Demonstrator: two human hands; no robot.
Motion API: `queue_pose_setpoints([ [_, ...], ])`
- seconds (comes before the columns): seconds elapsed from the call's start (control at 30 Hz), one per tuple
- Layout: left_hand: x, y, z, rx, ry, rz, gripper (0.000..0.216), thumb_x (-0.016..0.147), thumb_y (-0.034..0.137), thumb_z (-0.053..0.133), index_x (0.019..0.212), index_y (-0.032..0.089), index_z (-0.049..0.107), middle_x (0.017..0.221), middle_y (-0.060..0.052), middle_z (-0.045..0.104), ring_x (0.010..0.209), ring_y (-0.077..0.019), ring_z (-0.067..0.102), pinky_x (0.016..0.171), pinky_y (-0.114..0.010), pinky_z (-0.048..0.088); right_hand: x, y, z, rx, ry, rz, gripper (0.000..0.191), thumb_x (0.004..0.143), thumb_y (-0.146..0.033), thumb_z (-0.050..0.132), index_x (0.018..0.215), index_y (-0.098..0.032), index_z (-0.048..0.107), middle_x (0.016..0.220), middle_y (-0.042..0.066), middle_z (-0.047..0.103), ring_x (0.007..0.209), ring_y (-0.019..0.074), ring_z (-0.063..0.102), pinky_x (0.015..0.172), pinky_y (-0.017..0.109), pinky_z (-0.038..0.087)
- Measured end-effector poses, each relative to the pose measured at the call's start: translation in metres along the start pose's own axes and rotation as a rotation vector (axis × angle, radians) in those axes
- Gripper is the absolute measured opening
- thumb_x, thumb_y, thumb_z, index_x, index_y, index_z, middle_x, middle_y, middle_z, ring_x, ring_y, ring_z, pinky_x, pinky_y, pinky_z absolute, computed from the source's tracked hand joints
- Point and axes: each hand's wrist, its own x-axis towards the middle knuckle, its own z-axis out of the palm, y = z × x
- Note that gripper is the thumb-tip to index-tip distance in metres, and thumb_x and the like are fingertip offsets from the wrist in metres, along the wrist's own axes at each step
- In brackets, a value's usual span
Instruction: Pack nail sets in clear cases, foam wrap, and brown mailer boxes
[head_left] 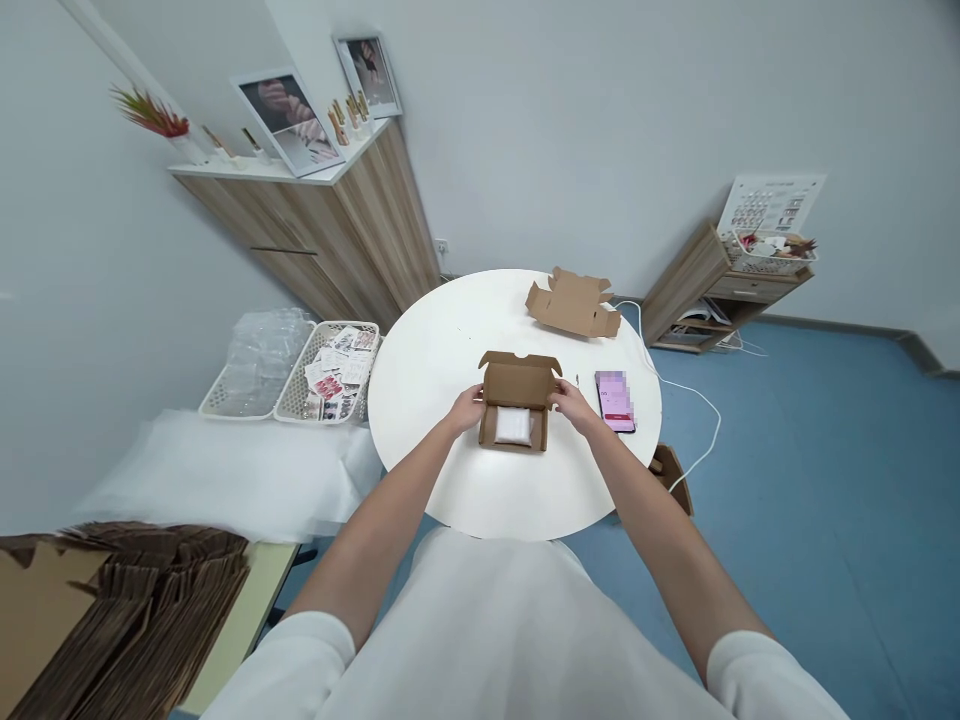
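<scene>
The round white table [450,490] fills the middle of my view, smooth and glossy, with my lap against its near edge. Down at my left lies a thick stack of flat cardboard blanks [127,600], rough brown and ribbed at the edges, and beyond it two white lattice baskets [330,385] stand side by side. At the far rim of the table rests an unfolded box blank [574,303], flaps splayed.

Straight ahead of me, near the table's centre, sits the small cardboard box [516,385]. Its long axis runs across me from left to right, and its lid stands up at the far edge. It lies squarely between my hands, so neither is nearer. My left hand [466,408] has its fingers drawn together and clamped on the left wall. My right hand [574,405] grips the right wall up by the lid's hinge, fingers likewise closed. Just right of it a phone [615,400] lies flat, screen lit. Inside the box lies a soft white packet [514,426], pale and matt
</scene>
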Motion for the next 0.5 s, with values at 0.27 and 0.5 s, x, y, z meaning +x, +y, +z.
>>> queue_pose_setpoints([
  [0.27,-0.016,-0.020,-0.007,0.173,0.046,0.029,0.059,0.059,0.002,0.043,0.113,0.022,0.051,0.111,-0.005,0.055,0.095,-0.0179,0.051,0.082,-0.032,0.042,-0.021,0.017,-0.007,-0.146,-0.120,-0.143,0.044,0.067,-0.023,0.052,0.111,-0.022,0.046,0.107,0.006,0.051,0.079,0.0120,0.053,0.072,0.030,0.042],
  [0.5,-0.029,-0.017,-0.011,0.096,-0.066,-0.002,0.053,0.066,0.008,0.039,0.117,0.019,0.049,0.104,-0.006,0.058,0.092,-0.0155,0.054,0.082,-0.030,0.041,-0.035,0.029,-0.002,-0.166,-0.128,-0.192,0.039,0.067,-0.022,0.053,0.105,-0.020,0.047,0.085,0.001,0.054,0.074,0.0107,0.051,0.071,0.029,0.042],
])
